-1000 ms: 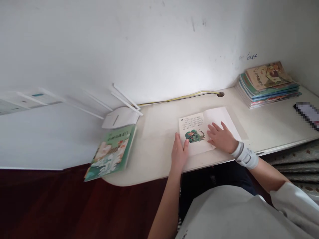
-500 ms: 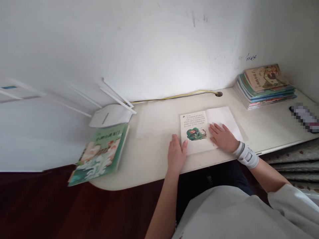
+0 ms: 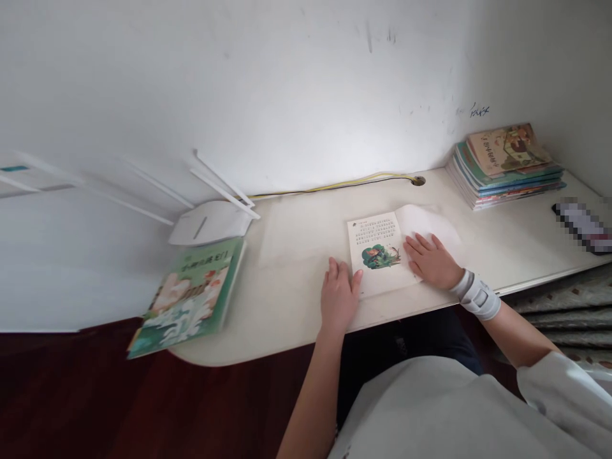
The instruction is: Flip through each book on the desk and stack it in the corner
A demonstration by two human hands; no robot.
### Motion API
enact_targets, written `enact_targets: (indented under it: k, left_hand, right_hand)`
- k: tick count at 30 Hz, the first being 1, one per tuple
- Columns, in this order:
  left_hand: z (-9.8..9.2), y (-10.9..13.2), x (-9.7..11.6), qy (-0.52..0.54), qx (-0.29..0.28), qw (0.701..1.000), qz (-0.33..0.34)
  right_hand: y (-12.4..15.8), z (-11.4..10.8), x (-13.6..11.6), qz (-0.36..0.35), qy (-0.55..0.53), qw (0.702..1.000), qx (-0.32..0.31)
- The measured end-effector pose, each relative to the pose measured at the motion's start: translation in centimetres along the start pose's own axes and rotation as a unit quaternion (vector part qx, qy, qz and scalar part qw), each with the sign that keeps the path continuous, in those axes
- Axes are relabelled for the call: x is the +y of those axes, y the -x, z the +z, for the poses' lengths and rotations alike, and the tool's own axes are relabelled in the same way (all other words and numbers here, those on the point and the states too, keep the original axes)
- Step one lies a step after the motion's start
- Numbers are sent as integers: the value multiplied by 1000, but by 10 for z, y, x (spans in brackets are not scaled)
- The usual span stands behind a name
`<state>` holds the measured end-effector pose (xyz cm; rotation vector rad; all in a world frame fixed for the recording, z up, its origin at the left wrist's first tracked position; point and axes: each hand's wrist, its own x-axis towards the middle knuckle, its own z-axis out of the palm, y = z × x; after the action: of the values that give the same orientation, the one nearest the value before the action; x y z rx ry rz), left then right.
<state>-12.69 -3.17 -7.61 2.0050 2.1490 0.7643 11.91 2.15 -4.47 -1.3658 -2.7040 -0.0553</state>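
An open book [image 3: 377, 233] lies on the white desk in front of me, its left page showing printed lines and a green plant picture. The right page is white, and its outer part curves up from the desk. My right hand [image 3: 434, 261], with a pale wrist strap, rests flat on this right page near the fold, fingers apart. My left hand [image 3: 339, 292] lies on the desk along the book's lower left edge, fingers stretched out and thumb at the page edge. Neither hand is closed on anything.
On the left a white router [image 3: 210, 222] with antennas stands behind a green picture book [image 3: 191, 293] that overhangs the desk edge [image 3: 215, 357]. A stack of books [image 3: 507, 166] stands at the back right, with a phone [image 3: 583, 226] beside it. A yellow cable [image 3: 335, 185] runs along the wall.
The right page has lifted and now bulges at its outer side. My right hand has slid slightly right and down; my left hand stays at the book's edge.
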Motion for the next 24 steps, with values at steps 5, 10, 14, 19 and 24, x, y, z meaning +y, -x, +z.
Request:
enact_targets:
  k: [5, 10, 14, 19, 24]
  left_hand:
    - [-2, -2, 3, -25, -17, 999, 12]
    - [-5, -2, 7, -46, -31, 998, 12]
    - [-4, -2, 7, -57, -25, 998, 15]
    - [-4, -2, 9, -91, -34, 995, 27]
    - [-8, -1, 13, -112, -57, 992, 30]
  right_hand:
    - [2, 7, -7, 11, -18, 1000, -3]
    - [6, 3, -12, 49, -5, 999, 8]
    - [5, -4, -12, 67, 12, 998, -2]
    - [-21, -12, 0, 27, 15, 999, -36]
    - [-68, -17, 24, 34, 3, 997, -73]
